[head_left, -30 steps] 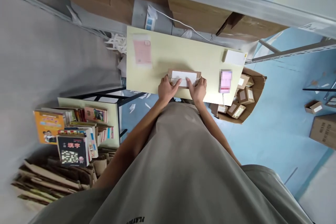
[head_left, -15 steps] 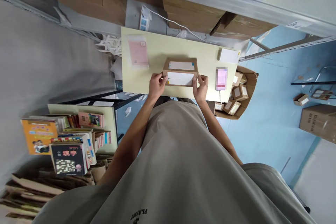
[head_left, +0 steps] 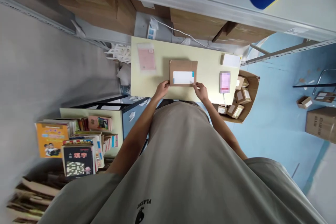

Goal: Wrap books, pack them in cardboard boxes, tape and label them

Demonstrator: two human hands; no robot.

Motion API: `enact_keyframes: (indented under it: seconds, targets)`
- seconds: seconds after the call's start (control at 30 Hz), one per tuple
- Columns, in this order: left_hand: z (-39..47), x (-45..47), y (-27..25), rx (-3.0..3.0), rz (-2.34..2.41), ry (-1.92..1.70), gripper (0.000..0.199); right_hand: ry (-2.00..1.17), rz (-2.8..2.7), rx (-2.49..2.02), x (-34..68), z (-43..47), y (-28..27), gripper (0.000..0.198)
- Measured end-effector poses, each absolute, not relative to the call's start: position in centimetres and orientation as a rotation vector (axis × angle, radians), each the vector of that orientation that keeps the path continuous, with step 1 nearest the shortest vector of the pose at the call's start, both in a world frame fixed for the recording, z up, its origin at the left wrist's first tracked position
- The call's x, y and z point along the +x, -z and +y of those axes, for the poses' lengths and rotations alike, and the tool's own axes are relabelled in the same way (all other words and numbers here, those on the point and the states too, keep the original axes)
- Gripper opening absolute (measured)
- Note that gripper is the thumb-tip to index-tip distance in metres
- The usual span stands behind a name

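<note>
A small brown cardboard box [head_left: 178,65] is on the pale yellow table [head_left: 162,47] in front of me. On its visible face is a white label [head_left: 183,77] with a blue mark at the right end. My left hand [head_left: 161,89] pinches the near left corner, fingers closed. At the near right corner, the fingertips of my right hand [head_left: 201,92] close on the edge beside the label. The undersides of both grips are hidden.
A phone [head_left: 225,81] on a cable and a white pad [head_left: 231,60] occupy the table's right side; a pink sheet [head_left: 147,58] lies left. An open carton [head_left: 251,99] of small boxes stands right. Books [head_left: 78,159] are stacked at left, and a shelf [head_left: 199,5] overhangs the far side.
The box has tipped from showing two labelled faces to lying with one labelled face up. Both hands stay at its near corners. My view has shifted slightly.
</note>
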State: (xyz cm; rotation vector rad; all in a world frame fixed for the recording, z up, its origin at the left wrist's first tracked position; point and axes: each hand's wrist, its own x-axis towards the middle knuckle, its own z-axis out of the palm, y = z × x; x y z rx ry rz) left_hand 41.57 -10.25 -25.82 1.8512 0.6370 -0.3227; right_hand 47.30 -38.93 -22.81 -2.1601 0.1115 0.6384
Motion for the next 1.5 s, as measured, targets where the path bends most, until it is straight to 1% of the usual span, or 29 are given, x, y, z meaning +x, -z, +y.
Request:
enact_keyframes:
  seconds: [0.13,0.17,0.23,0.3,0.37,0.5,0.57,0.63,0.73,0.87,1.0,1.07,1.13,1.2,1.23,1.3,1.37,1.43,1.5]
  targets:
    - [-9.6,44.0,25.6,1.855,0.788,0.301,0.052,-0.490,0.229,-2.108,50.1,-38.7,23.5,0.083]
    - [-9.6,44.8,25.4,1.837,0.784,0.295,0.055,-0.481,0.240,-2.079,50.9,-38.5,23.6,0.082]
    - [-9.6,46.0,24.7,1.789,0.736,0.285,0.054,-0.501,0.239,-2.019,52.2,-38.0,23.6,0.084]
    - [-9.7,46.6,23.8,1.758,0.669,0.245,0.051,-0.510,0.219,-1.982,52.9,-37.8,23.2,0.089]
    - [-9.8,46.6,22.7,1.742,0.617,0.177,0.051,-0.456,0.188,-1.963,52.9,-38.0,22.4,0.094]
    - [-10.3,45.7,20.4,1.668,0.567,0.095,0.055,-0.298,0.162,-1.950,51.8,-38.7,20.3,0.091]
    - [-10.8,45.5,19.6,1.664,0.576,0.083,0.056,-0.276,0.199,-1.967,51.2,-38.7,19.7,0.093]
    - [-11.3,45.7,19.5,1.704,0.617,0.086,0.053,-0.302,0.239,-1.988,50.8,-38.4,19.7,0.096]
    - [-11.7,46.5,20.4,1.766,0.731,0.124,0.048,-0.368,0.301,-2.038,50.6,-37.9,20.5,0.090]
    - [-11.2,47.2,22.2,1.667,0.857,0.212,0.031,-0.390,0.411,-2.080,50.7,-38.0,21.8,0.085]
    - [-10.5,46.8,23.0,1.521,0.898,0.272,0.032,-0.437,0.452,-2.100,51.0,-38.7,21.9,0.086]
    - [-9.9,46.3,23.0,1.493,0.858,0.284,0.028,-0.315,0.407,-2.184,51.0,-38.7,21.1,0.086]
    - [-8.9,45.6,23.2,1.511,0.801,0.262,0.030,-0.086,0.306,-2.296,51.0,-38.0,19.5,0.085]
    - [-6.8,45.0,23.8,1.590,0.774,0.191,0.032,0.095,0.168,-2.359,50.8,-36.0,17.3,0.077]
    - [-5.4,44.7,24.2,1.643,0.784,0.148,0.032,0.122,0.095,-2.363,50.6,-34.5,16.2,0.072]
    - [-2.1,44.3,25.5,1.749,0.844,0.085,0.034,0.059,-0.031,-2.320,49.9,-30.5,14.4,0.065]
    - [1.5,44.2,27.0,1.815,0.927,0.075,0.035,-0.106,-0.146,-2.259,49.3,-25.6,14.0,0.063]
    - [4.7,44.5,28.7,1.832,0.993,0.098,0.035,-0.300,-0.246,-2.205,49.1,-20.6,15.7,0.066]
    - [6.9,45.1,30.3,1.821,1.016,0.131,0.037,-0.470,-0.267,-2.156,49.6,-16.0,19.1,0.066]
